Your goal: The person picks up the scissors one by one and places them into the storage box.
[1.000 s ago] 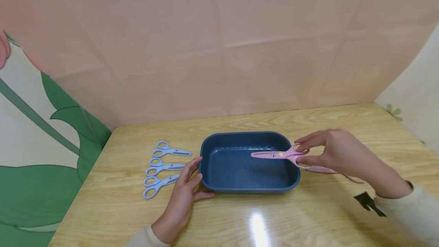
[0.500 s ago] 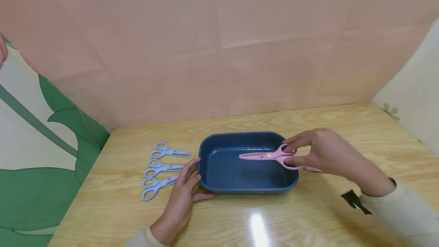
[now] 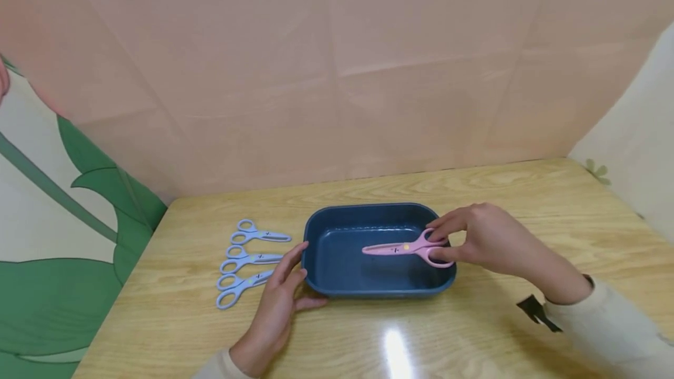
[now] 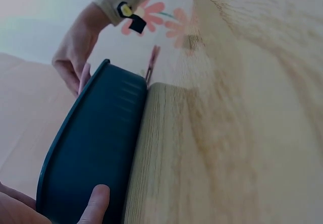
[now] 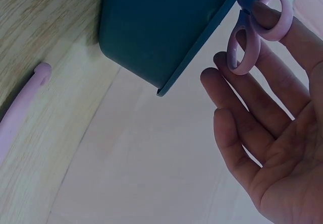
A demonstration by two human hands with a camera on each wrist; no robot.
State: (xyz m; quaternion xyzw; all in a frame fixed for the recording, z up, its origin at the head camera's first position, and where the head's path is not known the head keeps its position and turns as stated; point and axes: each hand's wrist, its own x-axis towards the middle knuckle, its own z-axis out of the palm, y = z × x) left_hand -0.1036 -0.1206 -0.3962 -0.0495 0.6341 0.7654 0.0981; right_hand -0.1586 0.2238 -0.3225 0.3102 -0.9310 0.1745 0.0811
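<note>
My right hand (image 3: 492, 241) pinches a pair of pink scissors (image 3: 400, 248) by the finger loops (image 5: 246, 52). The scissors are over the right part of a dark blue rectangular container (image 3: 337, 292), blades pointing left. Whether they touch its floor I cannot tell. My left hand (image 3: 279, 297) touches the container's left end, with the thumb (image 4: 97, 204) against its outer wall in the left wrist view. Three pairs of light blue scissors (image 3: 261, 235) lie in a column left of that hand, the lower ones partly hidden by its fingers.
A pink piece (image 5: 25, 105) lies on the wooden table (image 3: 400, 323) beside the container's right end, hidden by my right arm in the head view. A pinkish cloth backdrop (image 3: 337, 104) hangs behind the table. A black tab (image 3: 538, 313) sticks out by the right sleeve.
My right hand has moved left and slightly down with the pink scissors, bringing them further over the container. The left hand keeps its place at the container's left end.
</note>
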